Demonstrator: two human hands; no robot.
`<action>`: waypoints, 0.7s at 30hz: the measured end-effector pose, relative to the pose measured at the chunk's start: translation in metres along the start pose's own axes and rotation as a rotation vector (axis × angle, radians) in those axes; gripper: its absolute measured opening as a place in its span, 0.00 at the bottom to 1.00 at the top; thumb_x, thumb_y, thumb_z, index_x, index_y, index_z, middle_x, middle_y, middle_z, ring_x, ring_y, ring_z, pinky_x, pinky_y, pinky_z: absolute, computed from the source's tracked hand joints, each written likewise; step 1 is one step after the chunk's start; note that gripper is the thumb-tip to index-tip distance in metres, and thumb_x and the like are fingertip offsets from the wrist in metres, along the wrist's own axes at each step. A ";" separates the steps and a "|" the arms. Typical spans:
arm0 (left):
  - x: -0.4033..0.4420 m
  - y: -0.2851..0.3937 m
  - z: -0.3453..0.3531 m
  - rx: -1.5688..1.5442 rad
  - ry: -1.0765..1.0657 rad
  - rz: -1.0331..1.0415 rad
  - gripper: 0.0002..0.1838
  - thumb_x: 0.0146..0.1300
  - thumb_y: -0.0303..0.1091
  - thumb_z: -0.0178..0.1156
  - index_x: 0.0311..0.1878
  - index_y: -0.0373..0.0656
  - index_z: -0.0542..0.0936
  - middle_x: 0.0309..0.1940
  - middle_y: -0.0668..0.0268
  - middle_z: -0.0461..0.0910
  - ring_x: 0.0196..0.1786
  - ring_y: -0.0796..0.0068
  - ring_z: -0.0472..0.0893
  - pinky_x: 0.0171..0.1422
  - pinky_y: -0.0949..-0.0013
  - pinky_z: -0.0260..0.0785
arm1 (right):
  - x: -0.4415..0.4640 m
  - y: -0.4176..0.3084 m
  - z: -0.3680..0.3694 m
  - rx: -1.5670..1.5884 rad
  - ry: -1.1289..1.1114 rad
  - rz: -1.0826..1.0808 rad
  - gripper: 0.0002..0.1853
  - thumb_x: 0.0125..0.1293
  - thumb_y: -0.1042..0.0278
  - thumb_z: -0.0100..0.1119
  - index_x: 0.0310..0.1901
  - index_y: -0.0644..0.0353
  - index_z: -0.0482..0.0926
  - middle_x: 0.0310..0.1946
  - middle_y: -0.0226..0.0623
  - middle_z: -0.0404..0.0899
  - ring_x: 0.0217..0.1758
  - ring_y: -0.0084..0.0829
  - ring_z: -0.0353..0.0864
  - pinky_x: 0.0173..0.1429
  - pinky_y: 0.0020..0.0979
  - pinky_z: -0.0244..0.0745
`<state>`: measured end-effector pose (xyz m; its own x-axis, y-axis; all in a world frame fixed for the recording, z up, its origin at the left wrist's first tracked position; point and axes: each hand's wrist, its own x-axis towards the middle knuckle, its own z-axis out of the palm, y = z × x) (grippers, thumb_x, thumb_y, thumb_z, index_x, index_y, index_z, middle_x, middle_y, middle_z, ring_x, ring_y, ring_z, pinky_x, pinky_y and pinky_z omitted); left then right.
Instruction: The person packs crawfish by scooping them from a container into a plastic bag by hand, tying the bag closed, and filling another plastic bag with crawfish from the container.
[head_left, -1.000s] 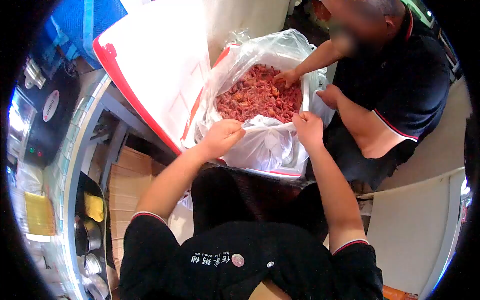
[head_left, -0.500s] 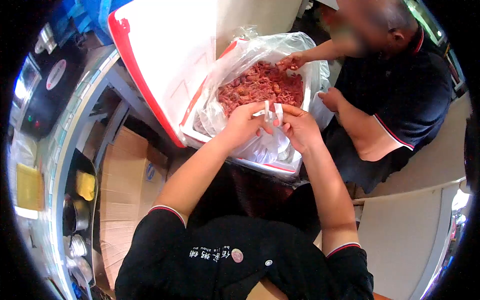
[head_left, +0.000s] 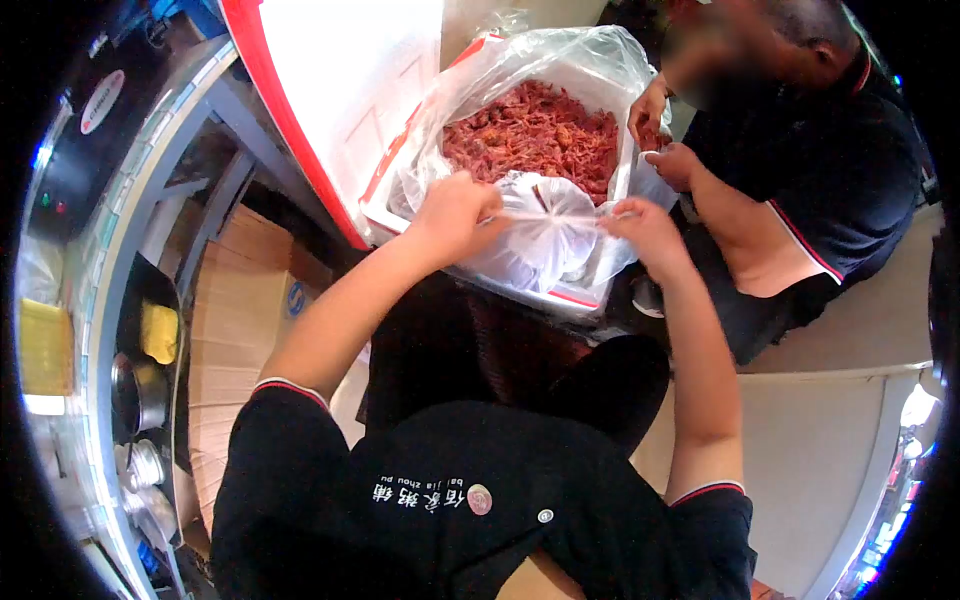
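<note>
A white plastic bag (head_left: 545,245), gathered at its top, sits at the near side of a foam box (head_left: 585,297). My left hand (head_left: 455,215) is closed on one end of the bag's stretched top, and my right hand (head_left: 645,232) pinches the other end. Behind the bag, reddish crayfish-like pieces (head_left: 535,130) fill the box, which is lined with a clear plastic sheet (head_left: 600,50). What the white bag holds is hidden.
At the right a person in a black shirt (head_left: 800,180) leans by the box, both hands at its right edge. The red-edged white lid (head_left: 340,90) stands at the left. A cardboard box (head_left: 235,320) and a counter with pots (head_left: 150,395) are further left.
My hands came together over the bag with its handles, then moved apart, pulling its top tight. The other person's hand has left the reddish pieces for the box's right edge.
</note>
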<state>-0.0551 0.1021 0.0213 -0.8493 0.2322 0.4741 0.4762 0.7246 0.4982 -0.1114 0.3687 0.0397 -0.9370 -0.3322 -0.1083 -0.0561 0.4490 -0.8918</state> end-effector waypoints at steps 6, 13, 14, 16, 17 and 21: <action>0.006 0.002 0.007 -0.342 -0.219 -0.422 0.12 0.57 0.38 0.59 0.23 0.40 0.77 0.23 0.66 0.77 0.29 0.75 0.74 0.33 0.67 0.62 | -0.003 -0.013 0.011 -0.078 0.160 -0.076 0.11 0.54 0.68 0.65 0.32 0.59 0.72 0.27 0.26 0.75 0.30 0.17 0.70 0.34 0.22 0.65; 0.011 0.080 0.000 -1.100 0.281 -0.199 0.15 0.55 0.29 0.59 0.46 0.38 0.76 0.44 0.60 0.76 0.46 0.71 0.75 0.54 0.66 0.67 | -0.054 -0.111 0.038 0.011 0.089 -0.352 0.07 0.59 0.76 0.57 0.30 0.58 0.67 0.28 0.23 0.66 0.34 0.17 0.65 0.38 0.22 0.64; 0.005 0.088 -0.003 -0.880 0.452 -0.067 0.15 0.54 0.28 0.59 0.46 0.38 0.75 0.42 0.59 0.75 0.45 0.65 0.75 0.52 0.63 0.67 | -0.060 -0.119 0.035 -0.009 0.063 -0.469 0.07 0.60 0.76 0.55 0.30 0.57 0.66 0.27 0.25 0.66 0.34 0.19 0.65 0.39 0.23 0.63; -0.014 0.096 -0.017 -0.671 0.660 0.126 0.16 0.53 0.26 0.58 0.47 0.38 0.72 0.38 0.56 0.73 0.42 0.55 0.73 0.47 0.59 0.65 | -0.078 -0.139 0.041 0.112 -0.045 -0.522 0.07 0.61 0.74 0.52 0.31 0.57 0.64 0.30 0.28 0.65 0.36 0.20 0.63 0.43 0.21 0.59; -0.019 0.101 -0.026 -0.712 0.718 0.188 0.18 0.53 0.25 0.58 0.48 0.38 0.70 0.36 0.54 0.71 0.40 0.51 0.72 0.45 0.58 0.64 | -0.087 -0.152 0.047 0.236 -0.124 -0.439 0.07 0.62 0.72 0.51 0.32 0.57 0.63 0.32 0.30 0.64 0.38 0.20 0.61 0.45 0.19 0.56; -0.054 0.105 -0.050 -0.644 0.694 0.167 0.15 0.51 0.25 0.58 0.43 0.38 0.70 0.35 0.53 0.72 0.39 0.51 0.72 0.43 0.55 0.64 | -0.106 -0.170 0.090 0.233 -0.162 -0.555 0.14 0.60 0.62 0.57 0.32 0.56 0.61 0.23 0.30 0.63 0.29 0.21 0.60 0.37 0.21 0.57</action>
<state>0.0527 0.1331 0.0847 -0.5335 -0.2853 0.7962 0.7884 0.1732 0.5903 0.0281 0.2530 0.1635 -0.7242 -0.5943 0.3499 -0.4260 -0.0134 -0.9046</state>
